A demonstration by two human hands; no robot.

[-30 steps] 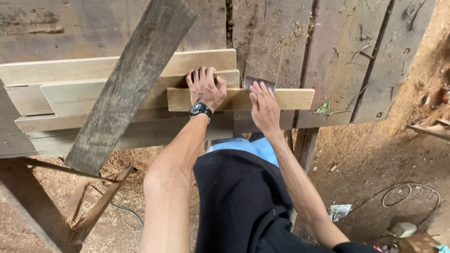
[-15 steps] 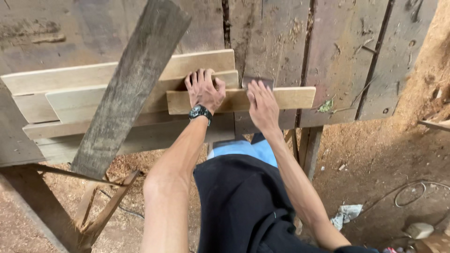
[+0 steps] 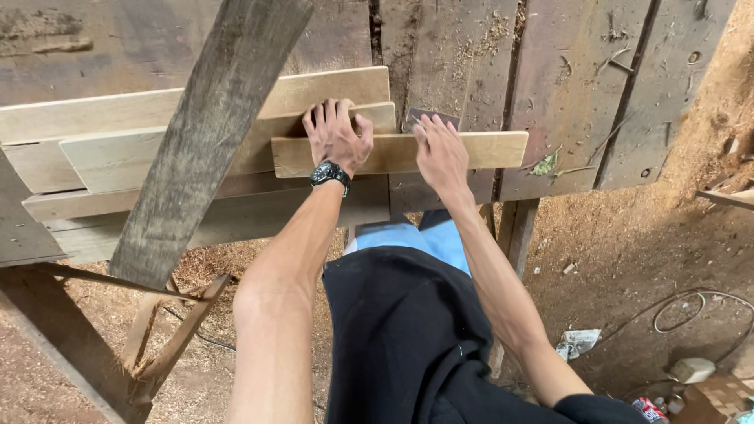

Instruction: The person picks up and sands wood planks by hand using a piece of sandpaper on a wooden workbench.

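Nearest the camera are a black shirt and the pale blue trousers [image 3: 416, 239] below it, with both bare forearms reaching away toward a rough workbench [image 3: 581, 94] of dark, weathered planks dusted with sawdust. The left hand [image 3: 338, 137], a black wristwatch [image 3: 330, 173] on its wrist, lies palm down with fingers spread on the left part of a short light board [image 3: 487, 149], and its fingertips run over onto the longer pale boards [image 3: 157, 149] stacked behind it. The right hand [image 3: 441, 153] also lies flat and open on the same short board, a little to the right, fingers pointing away. Neither hand is wrapped round anything; both seem to press down, probably to keep the piece steady against the stack. The short board lies crosswise near the front edge of the bench, on top of the pile, its right end free. A small dark square object [image 3: 428, 118] shows just beyond the right fingertips; what it is cannot be told. A grey beam [image 3: 212, 133] leans diagonally across the stack on the left. Farther right, a sawdust-covered floor [image 3: 644, 251] holds a looped cable [image 3: 691, 306] and bits of litter.
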